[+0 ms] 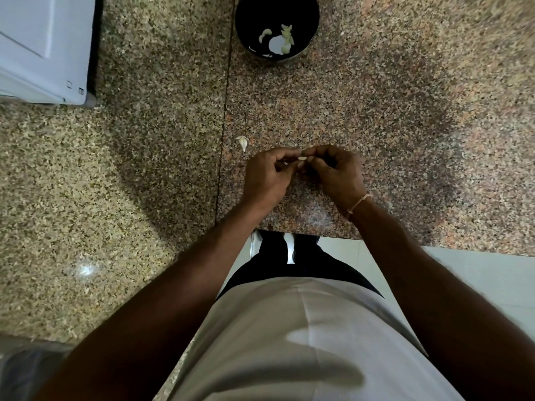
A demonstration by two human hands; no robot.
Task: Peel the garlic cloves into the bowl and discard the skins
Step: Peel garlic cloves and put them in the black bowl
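A pale garlic clove [302, 158] is pinched between the fingertips of both hands above the granite counter, near its front edge. My left hand [267, 176] grips it from the left with curled fingers. My right hand [335, 172] pinches it from the right; a thin thread band circles that wrist. A loose garlic clove [242, 142] lies on the counter just left of my left hand. Far ahead stands a dark round bowl [245, 13] holding several peeled cloves [286, 39].
A white appliance [43, 47] occupies the far left corner of the granite counter [144, 169]. A seam [224, 117] runs down the counter between two slabs. A white floor [477, 279] shows below the counter edge at the right.
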